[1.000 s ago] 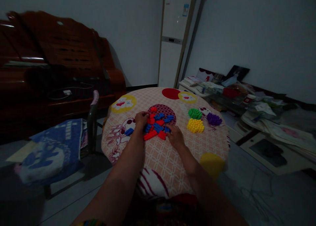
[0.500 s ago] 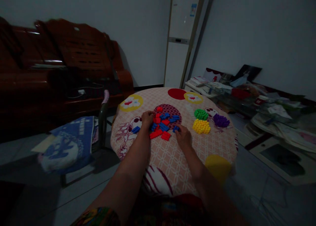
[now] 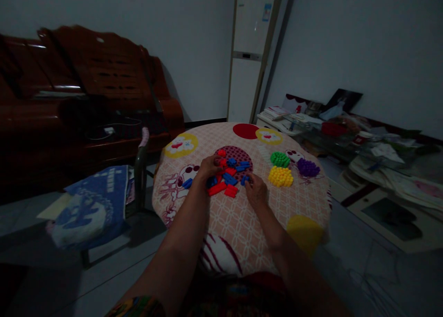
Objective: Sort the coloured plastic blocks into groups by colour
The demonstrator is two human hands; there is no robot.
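On the round table, red building blocks (image 3: 217,188) and blue building blocks (image 3: 230,178) lie in a loose pile between my hands. My left hand (image 3: 207,168) is at the pile's left side, its fingers curled and closed at a small red block (image 3: 222,162). My right hand (image 3: 258,190) pinches a small blue block (image 3: 244,179) at the pile's right edge. Another blue piece (image 3: 187,183) lies apart, left of my left forearm. Some pieces beside the left hand are partly hidden by it.
Right of my right hand sit a yellow cluster (image 3: 280,176), a green cluster (image 3: 280,159) and a purple cluster (image 3: 308,167). A patterned cloth (image 3: 238,220) covers the table. A chair with a blue cloth (image 3: 93,206) stands left; a cluttered cabinet (image 3: 377,192) stands right.
My left hand's fingers have shifted slightly onto the red block. My right hand keeps the blue block in nearly the same place. The whole view has moved a little.
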